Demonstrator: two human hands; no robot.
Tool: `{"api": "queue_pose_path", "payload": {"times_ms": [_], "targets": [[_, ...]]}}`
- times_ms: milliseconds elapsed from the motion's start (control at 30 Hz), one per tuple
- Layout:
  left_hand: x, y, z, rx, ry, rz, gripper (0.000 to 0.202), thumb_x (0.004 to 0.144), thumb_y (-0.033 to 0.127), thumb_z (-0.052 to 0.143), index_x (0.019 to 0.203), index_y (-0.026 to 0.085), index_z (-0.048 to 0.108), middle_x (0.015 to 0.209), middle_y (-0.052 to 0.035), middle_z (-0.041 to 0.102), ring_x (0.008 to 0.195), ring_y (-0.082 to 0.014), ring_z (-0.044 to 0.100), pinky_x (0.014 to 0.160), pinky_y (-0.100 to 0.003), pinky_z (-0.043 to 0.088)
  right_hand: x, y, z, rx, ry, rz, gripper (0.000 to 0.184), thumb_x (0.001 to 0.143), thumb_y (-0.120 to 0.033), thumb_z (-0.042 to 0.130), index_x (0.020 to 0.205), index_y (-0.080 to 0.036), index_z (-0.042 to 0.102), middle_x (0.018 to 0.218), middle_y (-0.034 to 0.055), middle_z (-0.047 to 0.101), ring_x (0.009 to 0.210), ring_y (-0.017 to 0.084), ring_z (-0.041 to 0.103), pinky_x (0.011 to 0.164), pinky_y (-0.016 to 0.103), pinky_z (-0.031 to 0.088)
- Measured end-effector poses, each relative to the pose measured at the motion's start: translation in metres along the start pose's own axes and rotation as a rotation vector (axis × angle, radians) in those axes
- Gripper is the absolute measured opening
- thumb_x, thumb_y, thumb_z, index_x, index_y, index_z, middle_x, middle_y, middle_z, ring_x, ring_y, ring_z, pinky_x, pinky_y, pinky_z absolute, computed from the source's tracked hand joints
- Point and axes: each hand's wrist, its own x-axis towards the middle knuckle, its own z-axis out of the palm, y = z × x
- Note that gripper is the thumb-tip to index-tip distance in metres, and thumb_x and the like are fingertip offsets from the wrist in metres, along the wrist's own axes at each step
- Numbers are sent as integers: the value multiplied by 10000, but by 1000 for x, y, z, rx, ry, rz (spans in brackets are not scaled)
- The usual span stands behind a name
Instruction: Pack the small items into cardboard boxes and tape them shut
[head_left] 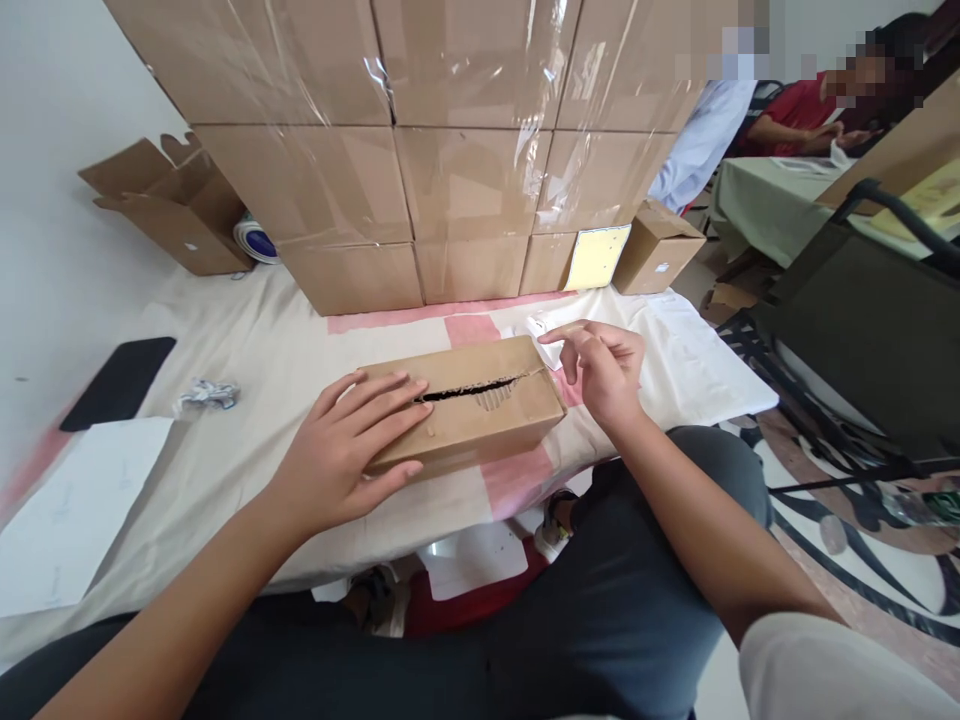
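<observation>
On the box, left hand is lying spread, right hand hovering half-curled alongside. Stiff, light-looking sides are inviting grip.

We see 1 cardboard box in the middle of the frame, plain brown, long and low. It lies lengthwise from left to right, slightly slanted, so its right end sits higher in the frame than its left. Its top faces up, and 1 long side, in shade, faces the bottom of the frame. Along the middle of the top we see 1 dark, ragged slit, its edges torn and the corrugation showing. Just below the slit, right of its middle, we find 1 torn patch with bare ridges. The left part of the top is partly covered.
</observation>
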Motion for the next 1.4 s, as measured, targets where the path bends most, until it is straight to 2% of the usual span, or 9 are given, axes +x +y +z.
{"api": "queue_pose_path", "payload": {"times_ms": [233, 333, 433, 567, 833, 1033, 1133, 1300, 1400], "targets": [[8, 20, -10, 13, 184, -45, 453, 929, 320, 603, 1371, 244, 543, 1394, -123, 646, 1349, -352, 550, 1145, -546, 357, -25, -43, 3, 20, -393, -579, 386, 903, -176, 596, 579, -222, 391, 575, 19, 595, 801, 239, 764, 540, 265, 474], [12, 45, -15, -26, 316, -56, 392, 914, 278, 647, 1293, 221, 564, 1149, -112, 723, 1113, -303, 661, 1019, -502, 450, -40, -53, 10, -82, -477, -774, 325, 867, -117, 594, 629, -222, 399, 739, 35, 717, 753, 177, 736, 522, 251, 446], [13, 70, -24, -139, 277, -5, 315, 972, 286, 605, 1257, 156, 573, 837, -43, 680, 767, -189, 626, 815, -389, 474, -58, -60, 17, -285, -598, -1014, 276, 868, -167, 606, 642, -214, 456, 1052, 33, 786, 578, 103, 584, 490, 292, 378], [11, 89, -31, -205, 192, 53, 125, 942, 166, 656, 1057, 121, 633, 708, -7, 605, 646, -135, 501, 679, -323, 411, -74, -62, 27, -353, -666, -1167, 313, 856, -199, 669, 600, -215, 489, 861, -25, 767, 509, 109, 383, 466, 313, 295], [7, 87, -26, -150, 219, 84, 113, 871, 44, 678, 896, 129, 609, 677, -20, 627, 623, -141, 457, 598, -331, 345, -80, -59, 35, -375, -691, -1065, 298, 872, -138, 661, 616, -202, 520, 1154, -6, 789, 524, 95, 478, 480, 299, 357], [7, 87, -31, -29, 201, 106, 92, 886, 73, 631, 877, 142, 570, 665, -12, 619, 591, -145, 479, 594, -341, 384, -80, -62, 34, -219, -776, -385, 253, 942, -265, 664, 729, -211, 538, 1262, 157, 740, 853, 173, 771, 518, 222, 469], [9, 86, -38, -23, 232, 82, 103, 892, 73, 610, 896, 157, 551, 658, 3, 608, 564, -138, 479, 577, -334, 388, -79, -68, 30, -176, -768, -233, 184, 904, -283, 729, 803, -209, 594, 1164, 115, 777, 600, 126, 723, 453, 215, 454], [10, 75, -50, -45, 264, -66, 186, 917, 74, 526, 804, 216, 485, 629, 32, 578, 540, -124, 502, 568, -304, 424, -78, -74, 21, -289, -706, -323, 344, 931, -199, 678, 1263, -252, 607, 1270, 83, 734, 746, 131, 739, 610, 242, 588], [3, 66, -54, -180, 303, -293, 258, 926, 102, 526, 720, 228, 435, 607, 45, 541, 549, -119, 514, 562, -284, 430, -70, -66, 19, -380, -563, -444, 316, 922, -170, 668, 1228, -227, 617, 1240, 111, 732, 1011, 200, 734, 797, 320, 621]]}}
